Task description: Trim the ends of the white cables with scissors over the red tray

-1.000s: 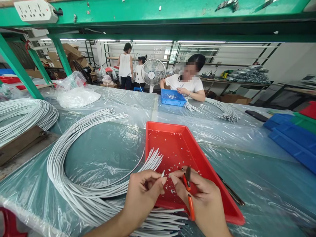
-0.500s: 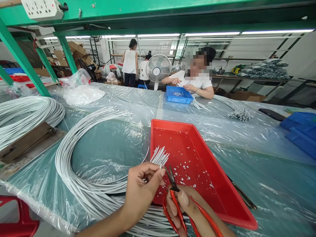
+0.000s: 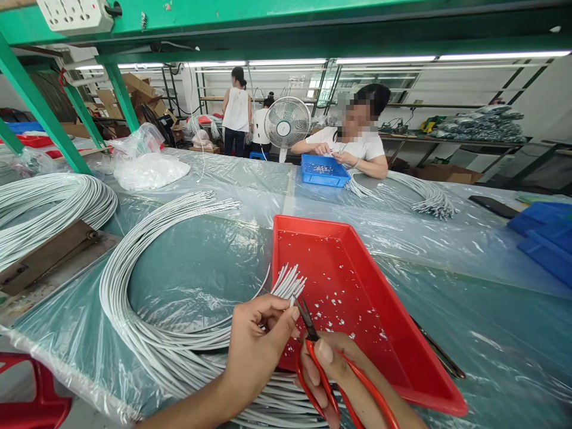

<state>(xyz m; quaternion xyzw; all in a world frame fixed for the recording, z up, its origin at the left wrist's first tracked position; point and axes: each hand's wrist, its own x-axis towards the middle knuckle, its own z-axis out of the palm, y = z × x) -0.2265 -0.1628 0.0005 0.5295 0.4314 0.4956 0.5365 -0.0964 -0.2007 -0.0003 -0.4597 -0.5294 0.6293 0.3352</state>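
Between thumb and forefinger, my left hand (image 3: 261,345) pinches the end of a white cable (image 3: 292,301). My right hand (image 3: 339,369) is wrapped round the red handles of a pair of scissors (image 3: 308,322), whose dark tips are slightly apart and right beside that cable end. A large looped bundle of white cables (image 3: 120,286) lies to the left and under my wrists, and its cut ends fan out over the rim of a red tray (image 3: 366,286). Small white scraps are scattered across the tray's bottom.
Tweezers (image 3: 440,351) lie right of the tray. A metal block with a lever (image 3: 44,256) and another cable coil (image 3: 58,208) sit at left. Across the table a person works over a blue tray (image 3: 324,173). A green shelf beam (image 3: 286,30) crosses overhead.
The scissors have shifted slightly up and left, bringing their tips closer to the cable end. My left hand keeps nearly the same place.
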